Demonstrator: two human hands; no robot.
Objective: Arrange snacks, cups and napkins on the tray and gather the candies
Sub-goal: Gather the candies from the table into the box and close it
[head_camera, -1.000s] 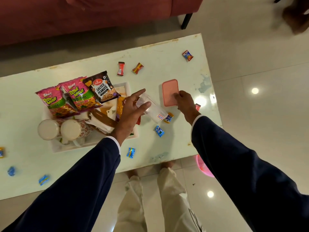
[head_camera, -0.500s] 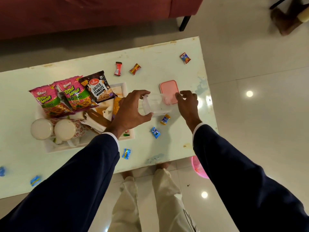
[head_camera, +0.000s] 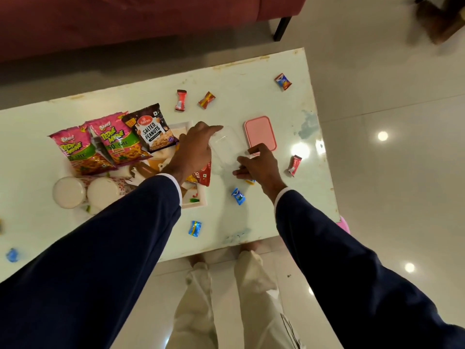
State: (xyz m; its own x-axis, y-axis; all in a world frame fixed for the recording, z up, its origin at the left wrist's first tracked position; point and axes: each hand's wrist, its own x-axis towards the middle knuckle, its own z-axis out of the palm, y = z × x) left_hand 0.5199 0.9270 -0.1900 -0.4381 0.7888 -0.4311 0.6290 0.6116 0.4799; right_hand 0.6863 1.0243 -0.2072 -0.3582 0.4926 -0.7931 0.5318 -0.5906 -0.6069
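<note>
White table (head_camera: 251,71) fills the view, red sofa (head_camera: 125,18) behind it. White tray (head_camera: 198,201) sits left of centre, mostly covered: two pink snack bags (head_camera: 75,152) (head_camera: 118,139) and a salted peanuts pack (head_camera: 153,129) lean along its far side, two paper cups (head_camera: 68,192) (head_camera: 103,191) lie at its near-left end, napkins (head_camera: 161,157) in the middle, a red snack pack (head_camera: 203,173) hanging over the right edge. Pink lid (head_camera: 260,132) flat on the table right of the tray. Clear plastic container (head_camera: 226,147) between tray and lid, held by both hands (hard to see, transparent). Left hand (head_camera: 193,149) curled over its left side, fingers bent onto the rim. Right hand (head_camera: 259,165) grips its near-right corner, fingers pressed to the wall. Candies all loose on the table: two red ones (head_camera: 180,100) (head_camera: 206,100) past the tray, one (head_camera: 283,81) near the far right corner, red one (head_camera: 294,165) right of the right hand, blue ones (head_camera: 238,196) (head_camera: 195,228) near the front edge, blue one (head_camera: 12,255) far left.
</note>
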